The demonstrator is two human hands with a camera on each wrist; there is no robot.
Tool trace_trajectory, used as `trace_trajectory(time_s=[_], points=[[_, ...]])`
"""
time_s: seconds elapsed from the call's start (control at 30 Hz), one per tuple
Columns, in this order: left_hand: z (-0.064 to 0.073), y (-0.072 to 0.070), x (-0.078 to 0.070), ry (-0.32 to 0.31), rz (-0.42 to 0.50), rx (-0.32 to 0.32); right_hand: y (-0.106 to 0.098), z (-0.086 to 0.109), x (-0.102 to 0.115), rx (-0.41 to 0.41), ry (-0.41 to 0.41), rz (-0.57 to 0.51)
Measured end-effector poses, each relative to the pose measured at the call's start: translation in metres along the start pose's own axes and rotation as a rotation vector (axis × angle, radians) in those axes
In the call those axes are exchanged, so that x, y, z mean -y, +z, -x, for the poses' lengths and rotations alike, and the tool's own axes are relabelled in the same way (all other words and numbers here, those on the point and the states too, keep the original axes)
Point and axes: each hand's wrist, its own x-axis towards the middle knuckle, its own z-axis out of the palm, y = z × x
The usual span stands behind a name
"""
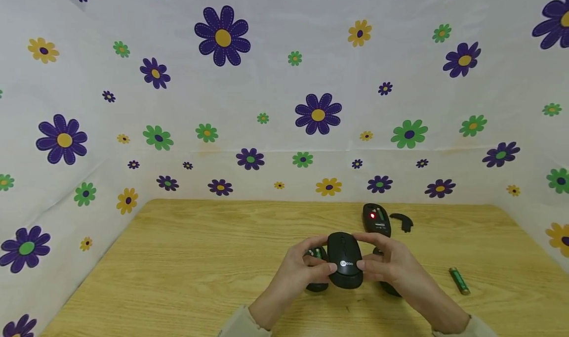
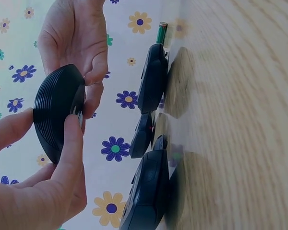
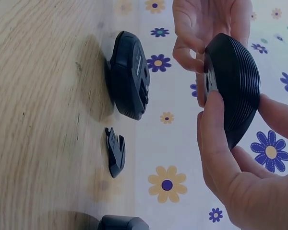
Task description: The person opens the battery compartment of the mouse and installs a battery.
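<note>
A black computer mouse (image 1: 345, 250) with a round white logo is held up above the table, logo facing the head camera. My left hand (image 1: 291, 270) pinches its left side, thumb near the logo and fingers along the edge. From the other side my right hand (image 1: 397, 264) grips it the same way. The wrist views show the ribbed side of this mouse (image 2: 53, 110) between both hands. Behind the left hand lies an upturned mouse (image 1: 317, 285) with a green battery in it; another black mouse (image 1: 391, 289) is partly hidden by the right hand.
Farther back on the wooden table (image 1: 200, 258) lies an upturned mouse (image 1: 370, 224) with a lit red light and a battery in its bay. A curved black cover (image 1: 404, 222) is beside it. One loose green battery (image 1: 459, 281) lies to the right. Flower-printed cloth (image 1: 262, 90) surrounds the table.
</note>
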Motion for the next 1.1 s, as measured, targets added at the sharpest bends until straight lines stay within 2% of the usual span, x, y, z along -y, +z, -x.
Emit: trace_trajectory(time_s=[0.27, 0.43, 0.57, 0.73, 0.9, 1.1], points=[[0.0002, 0.0009, 0.002, 0.012, 0.011, -0.016, 0.0005, -0.0024, -0.003, -0.018, -0.063, -0.07], [-0.0014, 0.0009, 0.0009, -0.002, 0.027, -0.022, 0.0, -0.0027, -0.0032, -0.031, -0.051, -0.068], [-0.0024, -0.0006, 0.002, 0.019, 0.029, -0.009, 0.0005, -0.0027, -0.001, -0.026, -0.015, -0.089], [-0.0022, -0.0042, 0.0029, 0.039, 0.054, 0.023, -0.0011, -0.0038, 0.0002, 0.025, 0.029, -0.112], [-0.0015, -0.0078, 0.0013, 0.034, 0.011, 0.041, -0.0042, -0.005, -0.0004, 0.072, 0.022, -0.149], [-0.0017, -0.0083, 0.0031, 0.02, -0.038, 0.033, -0.0061, -0.0025, -0.0004, 0.092, 0.009, -0.08]])
